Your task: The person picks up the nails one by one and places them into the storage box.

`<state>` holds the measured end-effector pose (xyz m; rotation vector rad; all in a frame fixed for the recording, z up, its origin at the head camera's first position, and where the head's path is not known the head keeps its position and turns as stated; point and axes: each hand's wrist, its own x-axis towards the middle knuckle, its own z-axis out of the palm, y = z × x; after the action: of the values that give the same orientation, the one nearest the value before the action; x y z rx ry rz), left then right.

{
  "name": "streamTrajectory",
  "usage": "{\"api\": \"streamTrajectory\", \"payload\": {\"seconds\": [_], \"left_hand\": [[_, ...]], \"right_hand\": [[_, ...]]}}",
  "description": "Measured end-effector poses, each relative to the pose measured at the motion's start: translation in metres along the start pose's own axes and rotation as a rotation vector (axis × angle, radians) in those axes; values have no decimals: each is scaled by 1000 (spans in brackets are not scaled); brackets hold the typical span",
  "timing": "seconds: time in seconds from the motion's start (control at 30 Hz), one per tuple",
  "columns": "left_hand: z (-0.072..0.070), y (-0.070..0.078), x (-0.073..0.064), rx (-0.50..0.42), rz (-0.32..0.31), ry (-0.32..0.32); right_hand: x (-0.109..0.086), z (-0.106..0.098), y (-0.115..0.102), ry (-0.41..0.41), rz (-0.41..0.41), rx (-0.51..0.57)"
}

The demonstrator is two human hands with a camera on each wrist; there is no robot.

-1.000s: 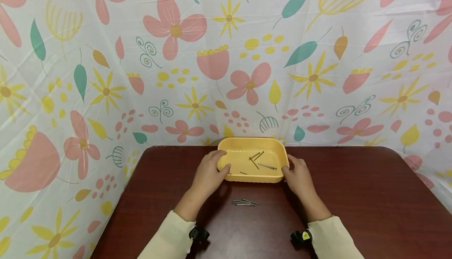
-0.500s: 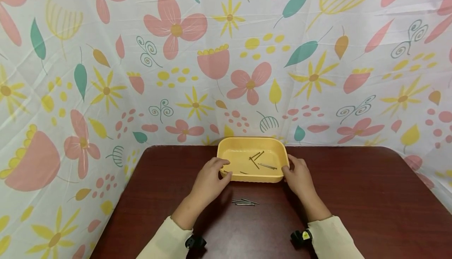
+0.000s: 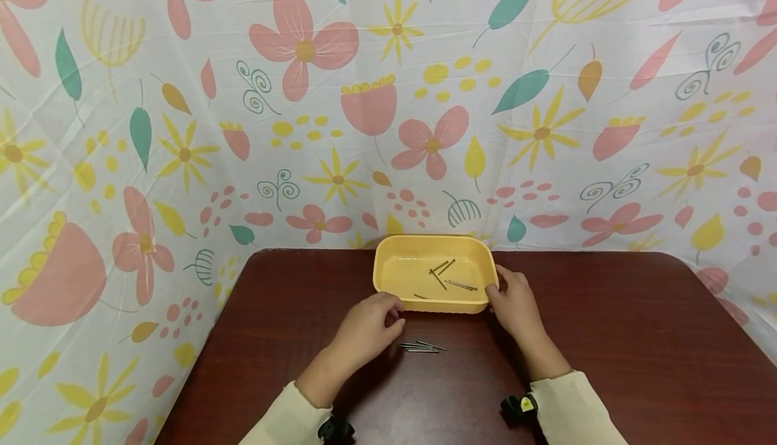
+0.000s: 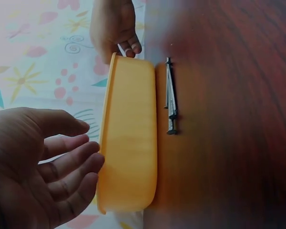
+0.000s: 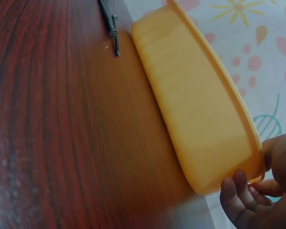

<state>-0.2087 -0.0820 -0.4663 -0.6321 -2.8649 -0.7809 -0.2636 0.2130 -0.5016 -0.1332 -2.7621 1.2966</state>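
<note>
A yellow plastic tray (image 3: 449,307) stands on the table with several loose nails (image 3: 442,271) on its floor. My right hand (image 3: 514,305) holds the tray's right end, thumb at the rim and fingers against the outer wall, as the right wrist view shows. My left hand (image 3: 369,327) is in front of the tray's near left corner, fingers loosely bent, holding nothing. In the left wrist view those fingertips (image 4: 93,164) overlap the rim. A small pile of nails (image 3: 420,347) lies on the table in front of the tray, just right of my left thumb.
The dark red-brown wooden table (image 3: 637,337) has rounded far corners. A white cloth with a flower print (image 3: 546,162) hangs right behind the table and along its left side, close to the tray's far wall.
My left hand has let go of the tray's left end and come toward me, down near the nail pile. My right hand and the tray have stayed in place.
</note>
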Motion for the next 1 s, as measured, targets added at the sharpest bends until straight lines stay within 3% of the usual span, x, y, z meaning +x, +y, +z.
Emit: {"api": "streamTrajectory", "payload": {"seconds": [0.47, 0.67, 1.0], "left_hand": [[17, -7, -1, 31, 9, -209], [24, -8, 1, 44, 3, -244], [32, -9, 1, 55, 4, -247]], "right_hand": [[-1, 0, -1, 2, 0, 4], [0, 0, -1, -1, 1, -4], [1, 0, 1, -3, -1, -3]]}}
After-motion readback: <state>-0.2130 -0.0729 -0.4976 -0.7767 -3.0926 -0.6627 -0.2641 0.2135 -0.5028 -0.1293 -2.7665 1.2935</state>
